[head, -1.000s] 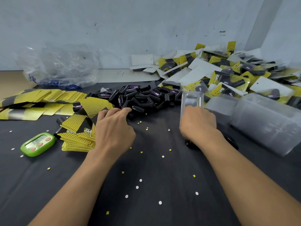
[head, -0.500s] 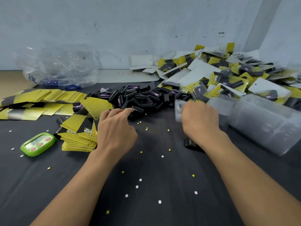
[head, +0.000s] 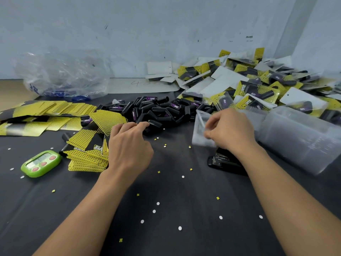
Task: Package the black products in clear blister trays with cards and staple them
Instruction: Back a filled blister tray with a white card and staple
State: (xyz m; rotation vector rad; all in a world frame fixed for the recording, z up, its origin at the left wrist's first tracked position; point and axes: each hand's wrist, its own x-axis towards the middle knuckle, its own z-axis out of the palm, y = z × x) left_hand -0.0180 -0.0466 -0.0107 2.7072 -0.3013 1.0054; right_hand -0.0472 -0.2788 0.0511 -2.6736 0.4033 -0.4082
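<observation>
One clear tray (head: 199, 134) sits pinched in right grip (head: 232, 131).

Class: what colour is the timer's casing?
The timer is bright green, clearest in the head view.

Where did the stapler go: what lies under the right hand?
A black stapler lies on the table under the right hand. Its front end shows; the arm covers its rear. The hand pinches a clear tray above it.

- Product pile (head: 156, 111) lies mid-desk (head: 184, 191), with the card stack (head: 88, 152) to its left and the timer (head: 41, 163) further left.
- Stapler (head: 225, 161) sits before the nested blister trays (head: 299, 139), at right.
- Finished packs (head: 249, 84) heap behind them; plastic bag (head: 62, 74) lies back left.
</observation>
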